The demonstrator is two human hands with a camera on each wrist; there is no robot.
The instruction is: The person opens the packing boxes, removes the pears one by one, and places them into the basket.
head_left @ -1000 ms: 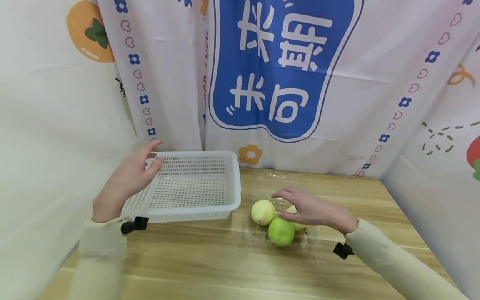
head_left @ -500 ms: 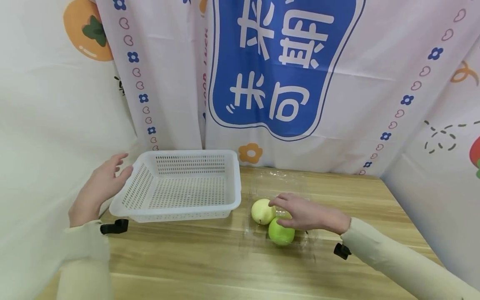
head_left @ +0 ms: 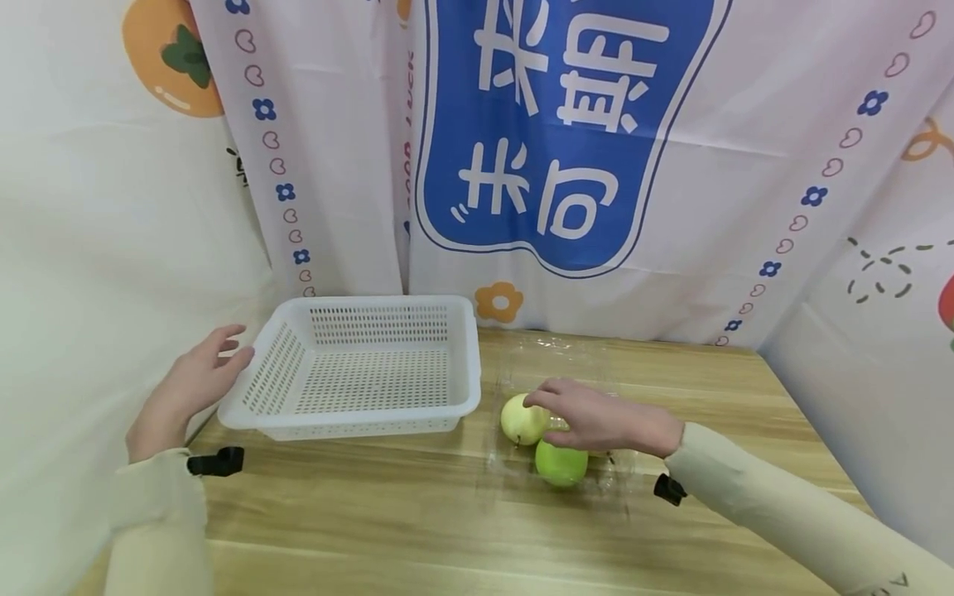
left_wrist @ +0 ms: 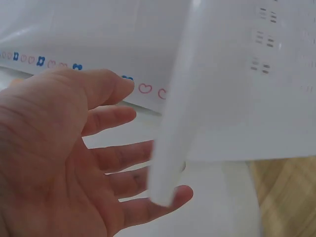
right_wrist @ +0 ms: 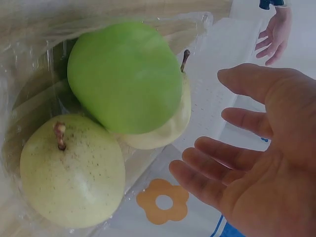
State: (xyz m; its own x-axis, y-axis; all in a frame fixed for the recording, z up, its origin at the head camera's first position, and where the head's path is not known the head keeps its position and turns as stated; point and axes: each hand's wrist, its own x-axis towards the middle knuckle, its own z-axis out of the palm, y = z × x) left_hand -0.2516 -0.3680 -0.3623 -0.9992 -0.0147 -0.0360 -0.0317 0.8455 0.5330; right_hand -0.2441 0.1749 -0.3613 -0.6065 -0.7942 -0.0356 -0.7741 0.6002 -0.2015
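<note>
A white perforated plastic basket (head_left: 373, 420) stands at the left of the wooden table. My left hand (head_left: 195, 377) is at its left rim, fingers loosely bent; in the left wrist view the fingers (left_wrist: 136, 182) lie beside the basket wall (left_wrist: 217, 98), and contact is unclear. Over the fruit at the middle right hovers my right hand (head_left: 596, 418), its fingers spread and holding nothing. Below it are a green apple (right_wrist: 123, 79) and a pale yellow pear (right_wrist: 74, 173). Another pear (right_wrist: 163, 131) is partly hidden behind the apple. The fruit sits in a clear plastic container (head_left: 551, 348).
A printed curtain (head_left: 745, 165) hangs behind the table, with white cloth (head_left: 89, 248) along the left side and more on the right. Bare wooden tabletop (head_left: 402, 521) runs along the front.
My left hand has moved left and down, from over the basket to its left rim. The right hand has shifted slightly left above the fruit. Basket and fruit stay in place.
</note>
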